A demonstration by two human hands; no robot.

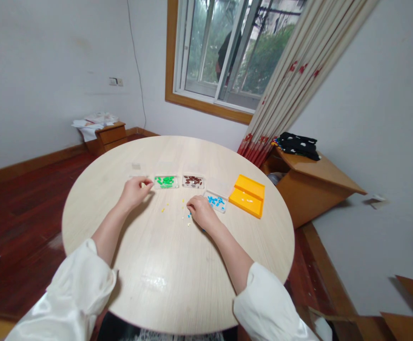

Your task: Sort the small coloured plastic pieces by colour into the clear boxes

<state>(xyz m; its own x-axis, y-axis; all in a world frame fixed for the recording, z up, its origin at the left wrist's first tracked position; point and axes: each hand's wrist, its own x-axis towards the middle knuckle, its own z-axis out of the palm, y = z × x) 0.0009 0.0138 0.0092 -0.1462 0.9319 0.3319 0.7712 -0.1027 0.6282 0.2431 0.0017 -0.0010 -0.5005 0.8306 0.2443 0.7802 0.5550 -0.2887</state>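
Note:
My left hand [134, 193] is at the left of a clear plastic box [175, 185] of green pieces [166, 180]. Its thumb and forefinger are pinched together; whatever may be between them is too small to make out. Palm down, my right hand [202, 211] has its fingers drawn together just above the tabletop, beside a clear box [222, 210] of blue pieces [216, 201]. Its fingertips hide what they may hold. Small blue pieces [189, 216] and yellow bits [163, 210] lie loose near that hand. Another clear box [198, 186] contains brown pieces [193, 180].
An open orange case [252, 211] with a few white bits stands at the right of the round table [157, 265]. A clear lid or box [135, 168] lies behind my left hand. Beyond the table are a wooden cabinet [309, 189] and a curtain [291, 71].

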